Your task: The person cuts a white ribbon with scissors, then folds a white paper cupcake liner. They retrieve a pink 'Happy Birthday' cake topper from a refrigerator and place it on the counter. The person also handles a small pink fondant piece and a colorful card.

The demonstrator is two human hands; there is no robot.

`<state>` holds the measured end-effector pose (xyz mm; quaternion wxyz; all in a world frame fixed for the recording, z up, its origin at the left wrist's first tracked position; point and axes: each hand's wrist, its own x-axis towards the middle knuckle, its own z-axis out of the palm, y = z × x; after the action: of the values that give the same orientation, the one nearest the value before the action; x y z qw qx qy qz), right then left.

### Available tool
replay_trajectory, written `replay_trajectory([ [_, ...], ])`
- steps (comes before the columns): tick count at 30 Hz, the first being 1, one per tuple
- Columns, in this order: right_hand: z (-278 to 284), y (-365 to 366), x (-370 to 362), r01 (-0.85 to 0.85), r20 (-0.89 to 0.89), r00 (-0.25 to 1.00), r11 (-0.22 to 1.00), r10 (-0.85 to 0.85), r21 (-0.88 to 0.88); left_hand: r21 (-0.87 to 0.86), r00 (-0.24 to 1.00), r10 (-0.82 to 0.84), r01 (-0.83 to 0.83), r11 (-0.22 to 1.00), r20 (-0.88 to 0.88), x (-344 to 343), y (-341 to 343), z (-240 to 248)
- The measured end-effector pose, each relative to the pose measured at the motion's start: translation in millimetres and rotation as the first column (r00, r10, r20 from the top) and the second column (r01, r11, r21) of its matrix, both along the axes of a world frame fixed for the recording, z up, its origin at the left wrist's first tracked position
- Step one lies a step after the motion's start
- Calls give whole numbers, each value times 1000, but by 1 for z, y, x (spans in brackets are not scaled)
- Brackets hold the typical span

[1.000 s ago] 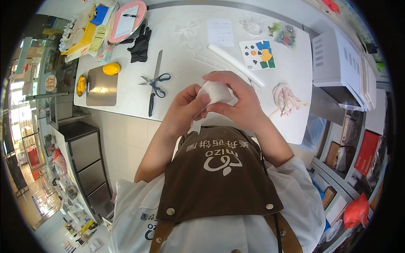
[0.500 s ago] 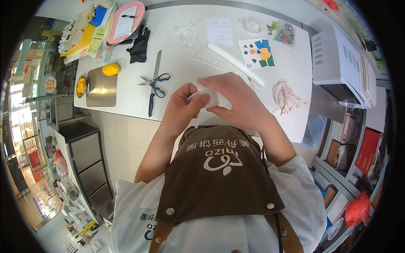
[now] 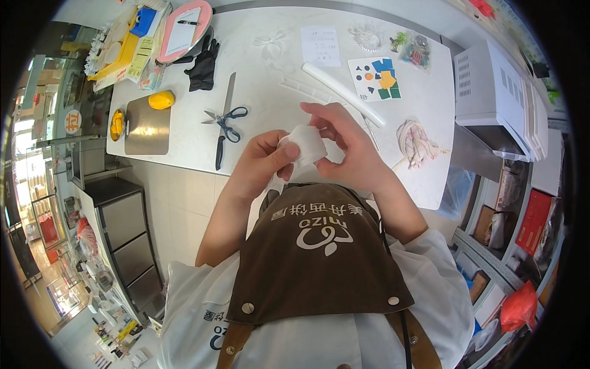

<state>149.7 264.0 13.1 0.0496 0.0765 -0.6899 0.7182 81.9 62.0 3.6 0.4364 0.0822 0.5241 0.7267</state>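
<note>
Just above the apron and over the table's near edge, my left hand point(image 3: 265, 161) pinches a small white, roll-like piece point(image 3: 310, 146), thumb on top and fingers beneath. It looks pale and slightly see-through; its exact kind cannot be made out. My right hand point(image 3: 350, 147) curves around the right side of the piece, index finger stretched away and thumb apart below. The fingertips come close to the piece or touch it; which one is unclear. Left of my hands lie scissors point(image 3: 232, 125) with dark blue handles, across a long black-handled knife point(image 3: 220, 152).
On the white table point(image 3: 258, 80) are a white tube point(image 3: 344, 95), a crumpled cloth point(image 3: 413, 142), a sheet with coloured squares point(image 3: 372, 77), a black glove point(image 3: 203, 69), a metal board point(image 3: 144, 138) and a yellow lump point(image 3: 161, 100). At the right stands a white appliance point(image 3: 488, 86).
My right hand has drawn back from over the white piece, its fingers opening up and more of the piece showing. My left hand keeps its hold, tilted slightly.
</note>
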Motion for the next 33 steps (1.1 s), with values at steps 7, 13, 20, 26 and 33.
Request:
replay_trajectory([
  [7, -8, 3, -1, -15, -10, 1000, 997, 14, -78, 5, 995, -59, 60, 998, -81, -3, -3, -1],
  [13, -24, -8, 0, -39, 74, 995, 928, 72, -370, 139, 998, 11, -19, 990, 59, 7, 6, -7],
  [20, 2, -1, -5, 77, -68, 996, 937, -57, 340, -168, 994, 17, -35, 985, -107, 2, 7, 2],
  [26, 5, 2, -5, 39, -75, 997, 892, -6, 450, -150, 991, 21, -41, 988, -131, 1, 3, 3],
  [33, -23, -13, -2, -11, 49, 998, 957, 27, -290, 71, 992, 70, -78, 994, 109, 6, -1, -5],
])
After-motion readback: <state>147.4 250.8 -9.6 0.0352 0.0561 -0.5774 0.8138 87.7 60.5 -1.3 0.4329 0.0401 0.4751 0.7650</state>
